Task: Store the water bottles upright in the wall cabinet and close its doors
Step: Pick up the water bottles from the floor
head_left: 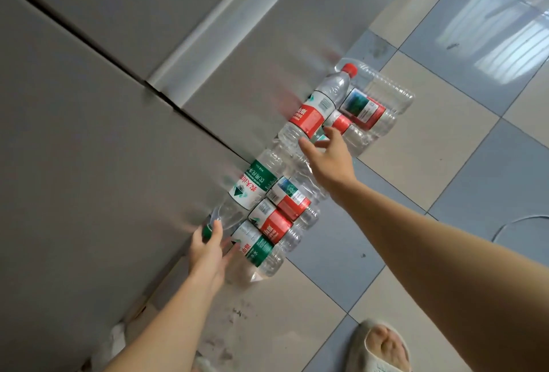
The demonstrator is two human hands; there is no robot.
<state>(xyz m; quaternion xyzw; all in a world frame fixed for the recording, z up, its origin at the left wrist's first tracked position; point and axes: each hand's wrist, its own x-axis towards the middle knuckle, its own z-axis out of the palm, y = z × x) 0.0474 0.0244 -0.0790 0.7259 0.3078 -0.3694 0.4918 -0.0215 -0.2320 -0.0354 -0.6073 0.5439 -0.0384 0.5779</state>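
Note:
Several clear plastic water bottles lie on their sides on the tiled floor against a grey cabinet, whose doors look closed. My left hand grips the green cap and neck of a green-labelled bottle. My right hand reaches with straight, spread fingers and touches the lower body of a red-capped, red-labelled bottle. Beside these lie other red-labelled bottles and another green-labelled bottle. More bottles lie at the far end of the row.
The floor is grey and beige tiles, with dirt marks near the cabinet base. My foot in a pale slipper stands at the bottom right. A thin white cable curves over the floor at right.

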